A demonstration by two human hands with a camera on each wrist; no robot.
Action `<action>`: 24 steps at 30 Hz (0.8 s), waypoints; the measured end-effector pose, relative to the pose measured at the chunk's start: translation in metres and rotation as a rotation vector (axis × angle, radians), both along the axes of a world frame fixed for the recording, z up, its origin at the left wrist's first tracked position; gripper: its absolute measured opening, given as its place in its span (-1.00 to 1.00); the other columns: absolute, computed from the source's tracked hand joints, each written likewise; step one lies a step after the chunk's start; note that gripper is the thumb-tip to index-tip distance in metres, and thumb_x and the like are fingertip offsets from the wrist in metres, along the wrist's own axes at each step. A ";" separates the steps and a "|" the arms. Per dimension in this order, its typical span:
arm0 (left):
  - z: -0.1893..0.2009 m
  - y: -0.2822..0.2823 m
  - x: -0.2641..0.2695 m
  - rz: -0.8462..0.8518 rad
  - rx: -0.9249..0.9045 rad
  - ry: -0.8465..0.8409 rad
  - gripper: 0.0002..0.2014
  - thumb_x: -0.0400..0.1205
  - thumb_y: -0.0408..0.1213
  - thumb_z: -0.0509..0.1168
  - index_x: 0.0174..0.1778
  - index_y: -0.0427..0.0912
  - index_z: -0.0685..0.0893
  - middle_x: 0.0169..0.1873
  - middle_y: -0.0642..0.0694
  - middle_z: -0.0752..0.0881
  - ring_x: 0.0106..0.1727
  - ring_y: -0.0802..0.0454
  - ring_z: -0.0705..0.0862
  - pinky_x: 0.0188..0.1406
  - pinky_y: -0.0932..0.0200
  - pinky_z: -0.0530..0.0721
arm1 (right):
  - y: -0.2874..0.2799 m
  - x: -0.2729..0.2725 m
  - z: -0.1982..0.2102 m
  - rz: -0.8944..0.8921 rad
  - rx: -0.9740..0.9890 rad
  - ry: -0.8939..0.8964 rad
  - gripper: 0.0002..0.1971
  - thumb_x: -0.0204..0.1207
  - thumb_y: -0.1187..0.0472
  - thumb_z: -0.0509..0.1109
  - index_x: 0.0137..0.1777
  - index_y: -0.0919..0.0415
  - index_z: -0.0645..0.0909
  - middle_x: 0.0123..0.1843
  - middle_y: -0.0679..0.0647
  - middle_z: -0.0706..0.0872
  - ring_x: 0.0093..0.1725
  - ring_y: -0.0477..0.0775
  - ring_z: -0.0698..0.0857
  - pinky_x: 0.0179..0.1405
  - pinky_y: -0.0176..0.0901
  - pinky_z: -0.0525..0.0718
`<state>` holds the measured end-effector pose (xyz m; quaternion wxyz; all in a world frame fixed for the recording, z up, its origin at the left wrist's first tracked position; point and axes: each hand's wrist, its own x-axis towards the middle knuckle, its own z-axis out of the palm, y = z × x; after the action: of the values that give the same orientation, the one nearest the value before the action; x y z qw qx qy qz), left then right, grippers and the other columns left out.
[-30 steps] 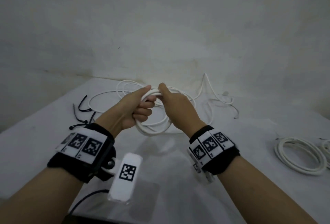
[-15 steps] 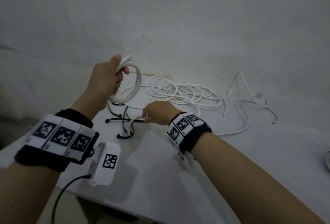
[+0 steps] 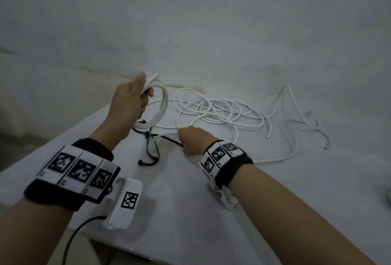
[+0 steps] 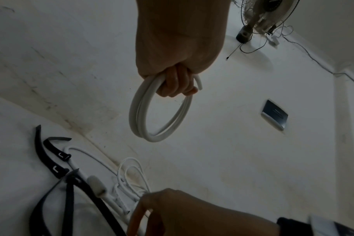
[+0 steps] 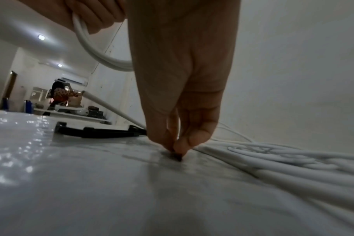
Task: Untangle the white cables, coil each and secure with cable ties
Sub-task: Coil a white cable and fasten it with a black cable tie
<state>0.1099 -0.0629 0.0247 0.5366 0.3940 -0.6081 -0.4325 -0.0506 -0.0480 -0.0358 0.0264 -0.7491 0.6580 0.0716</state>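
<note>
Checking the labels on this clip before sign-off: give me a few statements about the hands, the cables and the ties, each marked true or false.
1. The left hand holds a coiled white cable raised above the table. True.
2. The right hand lies flat and open on the table. False: its fingertips pinch the end of a black cable tie down at the table surface.
3. A loose tangle of white cable lies on the table. True.
4. The held coil already has a tie around it. False: no tie shows on it.
5. The cable ties are white. False: they are black.
</note>
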 end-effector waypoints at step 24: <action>-0.021 0.017 -0.114 0.018 -0.291 -0.228 -0.46 0.78 -0.16 -0.05 -0.49 -0.02 0.63 -0.62 -0.09 0.46 -0.55 0.01 0.41 -0.46 0.10 0.34 | 0.108 -0.111 0.066 -0.074 -0.438 -1.100 -0.79 0.46 0.40 0.44 0.06 0.21 0.58 -0.28 0.16 0.76 -0.36 -0.09 0.70 -0.33 -0.34 0.65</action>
<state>-0.0043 -0.0456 0.0037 0.5191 0.3642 -0.7176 -0.2879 -0.1618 0.0599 0.0299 0.2106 -0.6406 0.5731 -0.4656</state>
